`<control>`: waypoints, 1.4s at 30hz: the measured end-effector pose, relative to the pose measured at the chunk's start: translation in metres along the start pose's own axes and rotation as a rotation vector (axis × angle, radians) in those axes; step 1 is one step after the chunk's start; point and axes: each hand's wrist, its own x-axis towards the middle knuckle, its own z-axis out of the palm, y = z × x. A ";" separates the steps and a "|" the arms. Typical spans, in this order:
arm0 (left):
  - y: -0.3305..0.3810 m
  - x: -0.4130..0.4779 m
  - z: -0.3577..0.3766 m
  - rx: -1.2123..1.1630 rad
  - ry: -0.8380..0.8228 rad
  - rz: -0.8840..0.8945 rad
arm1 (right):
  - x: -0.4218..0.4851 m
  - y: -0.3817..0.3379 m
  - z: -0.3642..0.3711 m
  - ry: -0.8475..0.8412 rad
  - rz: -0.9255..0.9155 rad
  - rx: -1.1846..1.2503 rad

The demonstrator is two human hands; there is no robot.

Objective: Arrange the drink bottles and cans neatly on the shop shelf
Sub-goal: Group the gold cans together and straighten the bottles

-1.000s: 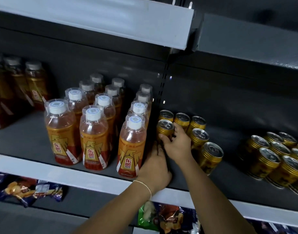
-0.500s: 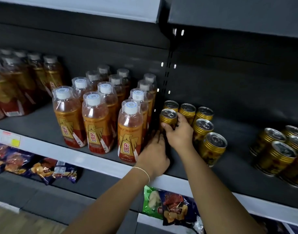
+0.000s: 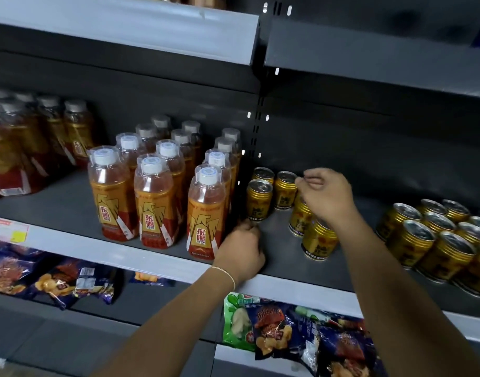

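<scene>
Several orange drink bottles (image 3: 154, 200) with white caps stand in rows on the grey shelf (image 3: 70, 240). Right of them stands a loose cluster of gold cans (image 3: 285, 190). The front-left can (image 3: 259, 200) stands free beside the nearest bottle (image 3: 204, 213). My left hand (image 3: 241, 251) rests on the shelf with curled fingers, its fingertips at that can's base. My right hand (image 3: 328, 194) hovers over two other cans (image 3: 319, 240), fingers bent, nothing in it. It partly hides one of them.
A tight block of more gold cans (image 3: 437, 240) fills the shelf's right end. Shrink-wrapped bottle packs (image 3: 29, 148) sit at far left. An upper shelf (image 3: 124, 25) hangs overhead. Snack bags (image 3: 301, 330) lie on the shelf below.
My right hand has let go of the front-left can and moved right, above the other cans. My left hand stays low by that can's base. The view has shifted.
</scene>
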 end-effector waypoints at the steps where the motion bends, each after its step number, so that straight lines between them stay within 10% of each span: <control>1: 0.000 0.000 0.001 0.006 0.006 0.007 | 0.000 0.004 -0.009 0.007 0.003 -0.062; 13: 0.000 0.006 0.004 0.036 -0.043 -0.034 | 0.003 -0.009 0.038 -0.362 -0.338 -0.546; 36: -0.001 0.005 0.008 0.066 0.060 0.067 | 0.025 -0.007 0.015 -0.127 -0.152 -0.418; 42: 0.005 0.000 0.004 0.073 0.127 0.203 | 0.025 0.012 -0.008 -0.350 0.098 -0.695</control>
